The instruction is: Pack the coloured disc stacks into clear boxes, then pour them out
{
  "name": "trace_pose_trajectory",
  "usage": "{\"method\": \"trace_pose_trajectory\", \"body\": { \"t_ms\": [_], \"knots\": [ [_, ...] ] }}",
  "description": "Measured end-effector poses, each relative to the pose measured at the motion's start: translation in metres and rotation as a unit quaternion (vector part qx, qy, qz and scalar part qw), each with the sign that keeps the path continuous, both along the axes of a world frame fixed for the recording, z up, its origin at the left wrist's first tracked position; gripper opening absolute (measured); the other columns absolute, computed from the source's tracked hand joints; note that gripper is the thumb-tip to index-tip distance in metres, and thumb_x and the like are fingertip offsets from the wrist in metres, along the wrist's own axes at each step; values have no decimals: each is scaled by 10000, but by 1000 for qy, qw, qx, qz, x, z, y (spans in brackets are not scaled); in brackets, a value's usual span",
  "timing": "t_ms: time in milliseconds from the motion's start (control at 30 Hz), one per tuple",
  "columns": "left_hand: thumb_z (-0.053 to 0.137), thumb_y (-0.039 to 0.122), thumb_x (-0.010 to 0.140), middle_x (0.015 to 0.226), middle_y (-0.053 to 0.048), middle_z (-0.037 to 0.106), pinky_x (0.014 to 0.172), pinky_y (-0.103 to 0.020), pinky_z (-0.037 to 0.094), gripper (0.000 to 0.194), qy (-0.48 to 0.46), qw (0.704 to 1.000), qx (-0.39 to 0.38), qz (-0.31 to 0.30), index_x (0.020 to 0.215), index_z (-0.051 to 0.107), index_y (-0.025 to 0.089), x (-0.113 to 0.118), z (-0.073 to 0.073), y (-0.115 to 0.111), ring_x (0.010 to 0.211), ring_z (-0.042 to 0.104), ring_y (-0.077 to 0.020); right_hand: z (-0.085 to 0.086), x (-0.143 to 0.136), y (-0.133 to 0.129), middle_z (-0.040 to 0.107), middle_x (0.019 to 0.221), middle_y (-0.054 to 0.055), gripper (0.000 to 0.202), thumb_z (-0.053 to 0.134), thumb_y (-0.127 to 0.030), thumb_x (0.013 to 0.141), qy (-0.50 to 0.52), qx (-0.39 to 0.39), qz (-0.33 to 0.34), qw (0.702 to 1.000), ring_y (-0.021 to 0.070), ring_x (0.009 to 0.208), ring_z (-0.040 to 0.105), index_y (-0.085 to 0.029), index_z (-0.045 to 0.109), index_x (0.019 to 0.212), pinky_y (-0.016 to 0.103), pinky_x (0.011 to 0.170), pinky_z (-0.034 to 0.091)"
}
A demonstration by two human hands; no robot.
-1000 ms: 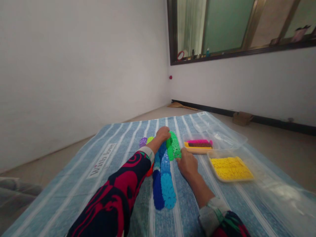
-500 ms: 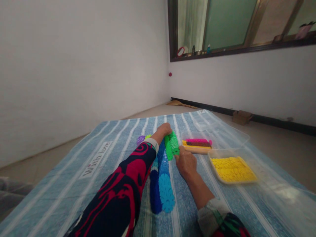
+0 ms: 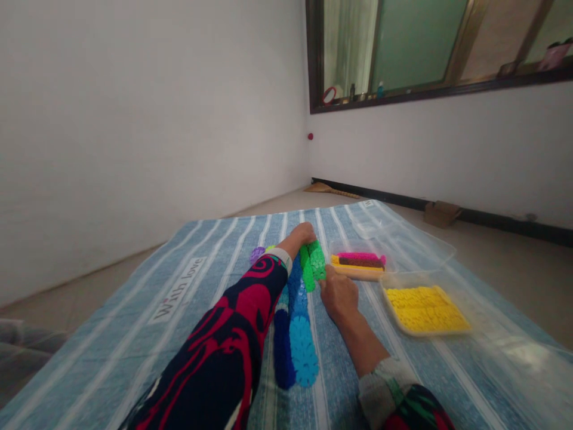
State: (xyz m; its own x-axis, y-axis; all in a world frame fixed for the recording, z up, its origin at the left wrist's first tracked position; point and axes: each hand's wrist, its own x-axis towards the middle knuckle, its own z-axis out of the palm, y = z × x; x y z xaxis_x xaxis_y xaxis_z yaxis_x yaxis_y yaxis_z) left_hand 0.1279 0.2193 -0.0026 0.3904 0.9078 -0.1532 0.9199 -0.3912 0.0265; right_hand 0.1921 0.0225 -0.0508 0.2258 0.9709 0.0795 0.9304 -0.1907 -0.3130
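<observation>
My left hand [image 3: 302, 235] is closed at the far end of a row of green discs [image 3: 317, 260], its fingertips partly hidden. At the near end of that row, my right hand [image 3: 339, 291] has its fingers curled in against the discs. A second, narrower green row [image 3: 307, 269] lies alongside on the left. Under and beside my left forearm lie rows of light blue discs [image 3: 304, 352] and dark blue discs [image 3: 283, 352], laid lengthwise on the striped cloth. Purple discs [image 3: 256, 255] show past my left sleeve.
A clear tray [image 3: 389, 254] holds pink, brown, yellow and orange rows. Nearer on the right stands a tub [image 3: 400, 325] of yellow discs [image 3: 425, 307]. The blue striped cloth [image 3: 125, 334] covers the surface. Clear plastic lies at the right edge.
</observation>
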Motion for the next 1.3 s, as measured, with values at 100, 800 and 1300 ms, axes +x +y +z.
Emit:
{"method": "trace_pose_trajectory", "body": {
  "t_ms": [100,800,1300],
  "knots": [
    [575,341,876,1110,-77,625,852,-409,518,288,4,1000,-6,-6,1086,603,146,2,-1,3,995,608,-199,1,0,1,707,937,125,229,401,-270,947,-4,0,5,1000,243,878,683,-183,548,1100,324,728,473],
    [583,329,871,1065,-63,647,854,-398,513,238,-13,998,-31,-58,1002,633,136,10,9,-29,977,612,-192,-1,1,3,707,914,131,257,459,-348,932,-26,12,-11,1000,257,830,689,-200,563,1115,336,704,479],
    [519,141,785,912,-85,722,670,-262,547,304,-32,994,-86,-58,1019,712,118,14,7,-61,750,670,-185,-2,1,4,711,934,139,274,469,-385,930,-16,10,-25,999,250,830,690,-169,576,1060,316,695,475]
  ]
}}
